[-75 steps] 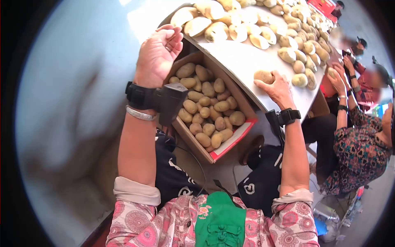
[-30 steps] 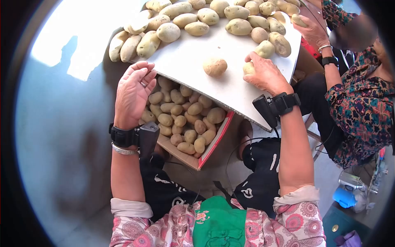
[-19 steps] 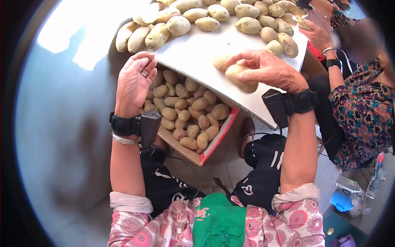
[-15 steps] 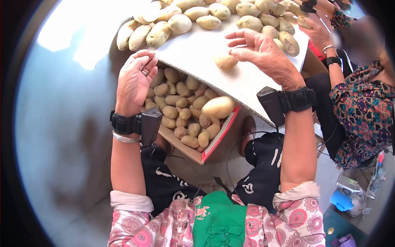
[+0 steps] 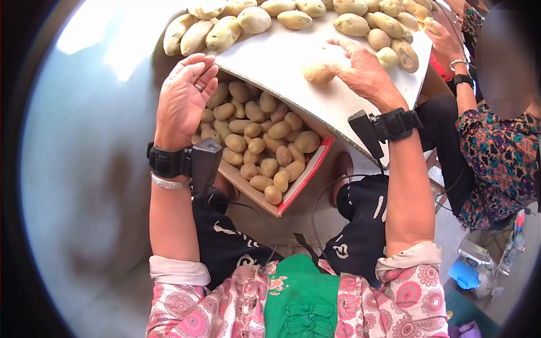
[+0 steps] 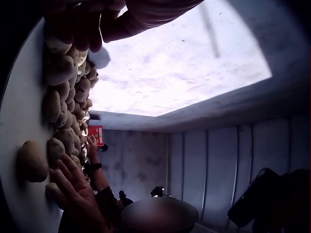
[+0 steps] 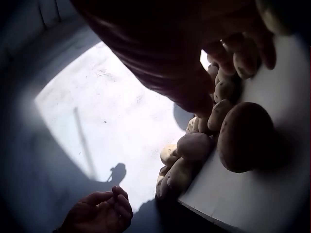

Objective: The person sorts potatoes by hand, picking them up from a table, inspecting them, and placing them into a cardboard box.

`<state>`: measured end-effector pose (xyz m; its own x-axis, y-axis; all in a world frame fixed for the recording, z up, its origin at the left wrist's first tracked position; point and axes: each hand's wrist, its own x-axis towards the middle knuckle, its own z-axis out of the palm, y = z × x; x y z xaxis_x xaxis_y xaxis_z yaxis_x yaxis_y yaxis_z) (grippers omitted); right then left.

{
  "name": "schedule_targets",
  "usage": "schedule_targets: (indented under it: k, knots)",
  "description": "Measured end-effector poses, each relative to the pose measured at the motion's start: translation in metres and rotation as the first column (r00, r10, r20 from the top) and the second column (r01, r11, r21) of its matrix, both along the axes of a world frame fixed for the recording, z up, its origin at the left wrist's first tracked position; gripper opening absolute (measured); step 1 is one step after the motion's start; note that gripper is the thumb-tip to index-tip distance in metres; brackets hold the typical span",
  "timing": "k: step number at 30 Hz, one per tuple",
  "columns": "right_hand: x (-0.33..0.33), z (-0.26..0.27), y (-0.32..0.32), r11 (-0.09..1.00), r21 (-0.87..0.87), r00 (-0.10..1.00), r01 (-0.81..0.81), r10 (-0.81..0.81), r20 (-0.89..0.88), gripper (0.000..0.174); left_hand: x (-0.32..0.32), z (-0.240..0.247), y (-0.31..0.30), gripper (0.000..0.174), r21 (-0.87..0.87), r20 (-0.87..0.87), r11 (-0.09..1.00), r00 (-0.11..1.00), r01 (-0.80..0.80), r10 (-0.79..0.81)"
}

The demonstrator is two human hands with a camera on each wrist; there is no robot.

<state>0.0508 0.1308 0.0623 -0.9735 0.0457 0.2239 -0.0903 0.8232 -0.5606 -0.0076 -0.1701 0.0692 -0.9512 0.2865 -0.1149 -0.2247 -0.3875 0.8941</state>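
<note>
My right hand is over the white tabletop, its fingers extended. A single brown potato lies close by its thumb and overlaps it in the head view. In the right wrist view this potato sits on the table below the fingers, not gripped. At the table's left corner my left hand hovers palm up with loosely curled fingers, holding nothing. Below the table edge stands a cardboard box full of potatoes, partly hidden under the tabletop.
Several larger potatoes line the far side of the table. Another person's hand holds a potato at the right, beside a patterned sleeve. A cable runs by my legs. A blue item lies on the floor at right.
My right hand picked up a potato from the table and released it toward the box; it was in mid-air half a second ago. The hand then moved back to the remaining brown potato.
</note>
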Motion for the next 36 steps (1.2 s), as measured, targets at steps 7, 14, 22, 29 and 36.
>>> schedule_targets:
  k: [7,14,22,29,36]
  knots:
    - [0.006,-0.003,-0.020,0.996,0.076,0.998,-0.040,0.036,0.053,0.048,0.000,-0.004,-0.010,0.019,0.024,-0.012,1.000,1.000,-0.009,0.009]
    - [0.003,-0.011,-0.026,0.992,0.089,0.992,-0.093,0.084,0.092,0.047,-0.003,0.002,-0.014,0.019,0.036,0.005,0.998,0.998,-0.057,0.056]
    - [-0.001,-0.023,-0.039,0.985,0.166,0.993,-0.045,0.026,0.115,0.052,-0.005,0.000,-0.017,0.019,0.053,-0.001,0.996,0.997,-0.076,0.076]
    - [0.006,0.011,-0.083,0.936,-0.253,0.969,-0.247,0.229,-0.096,0.055,-0.001,0.000,-0.017,0.017,0.063,0.006,0.996,0.998,-0.062,0.062]
    - [0.017,0.021,-0.110,0.890,-0.317,0.944,-0.328,0.305,-0.122,0.036,0.009,0.006,-0.014,0.014,0.063,0.004,0.994,0.996,-0.089,0.089]
